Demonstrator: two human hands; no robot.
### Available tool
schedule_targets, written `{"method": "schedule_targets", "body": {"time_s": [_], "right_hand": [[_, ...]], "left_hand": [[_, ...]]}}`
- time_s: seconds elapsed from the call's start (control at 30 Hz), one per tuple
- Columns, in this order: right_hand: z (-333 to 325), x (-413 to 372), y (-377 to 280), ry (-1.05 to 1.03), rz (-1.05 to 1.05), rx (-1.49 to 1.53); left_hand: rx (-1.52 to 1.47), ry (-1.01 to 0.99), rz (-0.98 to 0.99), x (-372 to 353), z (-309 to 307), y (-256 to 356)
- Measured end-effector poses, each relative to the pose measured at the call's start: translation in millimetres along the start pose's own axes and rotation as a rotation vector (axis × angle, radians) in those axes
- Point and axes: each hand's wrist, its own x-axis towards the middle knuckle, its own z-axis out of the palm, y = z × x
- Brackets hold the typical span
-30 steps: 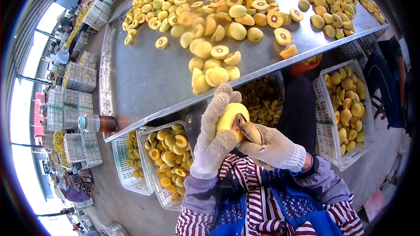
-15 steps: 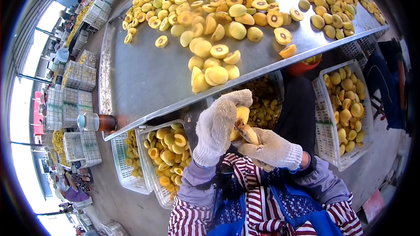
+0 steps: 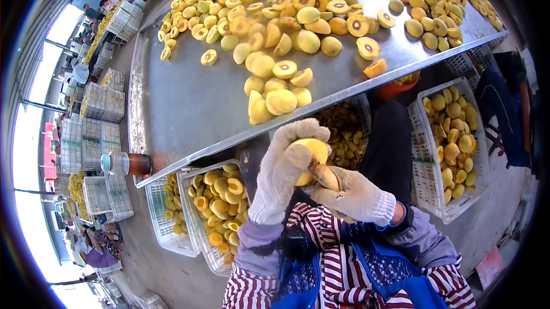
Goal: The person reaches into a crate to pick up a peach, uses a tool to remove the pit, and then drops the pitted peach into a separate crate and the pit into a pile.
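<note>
The left hand, in a white knitted glove, is closed around a round yellow fruit, fingers curled over its top and thumb beneath. This steadies the fruit and turns its open side toward the other hand. The right hand, gloved the same way, is clamped on a short brown-stained tool. The tool's tip sits against the fruit's lower right side, so the two hands meet close to the chest, where the grip looks firmest. The fruit is in the air just below the near edge of the grey steel table, over the person's lap, a blue apron and red-and-white striped sleeves.

Directly under that table edge, behind the hands, a white plastic crate of brownish scraps seems placed to catch what falls. Below the table's left end stands a white plastic crate of yellow halved fruit. Off its right end stands a white plastic crate of whole yellow fruit, within arm's reach. On the table lies a wide heap of halved yellow fruit, many cut-side up. A clear bottle with a brown base rests at the table's near left corner.
</note>
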Motion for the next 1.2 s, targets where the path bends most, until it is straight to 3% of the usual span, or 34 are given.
{"method": "schedule_targets", "body": {"time_s": [0.07,0.1,0.2,0.23,0.33,0.43,0.63,0.73,0.87,1.07,1.2], "right_hand": [[5.5,3.9,16.8,0.102,-0.210,-0.228],[7.1,4.1,11.5,0.130,-0.093,-0.313],[10.5,5.4,12.9,0.242,-0.135,-0.479],[9.0,7.0,17.8,0.205,-0.176,-0.373],[10.0,4.6,16.8,0.251,-0.139,-0.476],[11.2,5.8,28.6,0.341,-0.330,-0.615],[13.2,-3.2,22.7,0.403,-0.379,-0.856],[14.1,-11.7,15.8,0.508,-0.607,-0.926],[11.7,-9.0,24.4,0.448,-0.502,-0.823],[15.8,-8.9,19.1,0.513,-0.591,-0.935],[12.0,-10.0,21.1,0.457,-0.442,-0.876]], "left_hand": [[0.083,0.104,0.053,-7.8,2.2,-3.2],[0.004,0.163,-0.001,-8.4,4.8,-3.2],[-0.048,0.227,0.012,-11.0,7.6,-7.9],[0.089,0.253,0.070,-12.8,9.0,-9.6],[0.148,0.303,0.189,-13.2,13.7,-18.2],[-0.101,0.231,0.000,-11.2,6.8,-14.7],[0.002,0.304,0.026,-13.6,11.7,-15.6],[-0.355,0.321,-0.115,-11.8,2.4,-7.0],[-0.061,0.207,0.005,-13.1,1.7,-17.0],[-0.008,0.161,0.035,-20.9,7.5,-13.8],[0.095,0.183,0.181,-23.5,19.0,-16.2]]}}
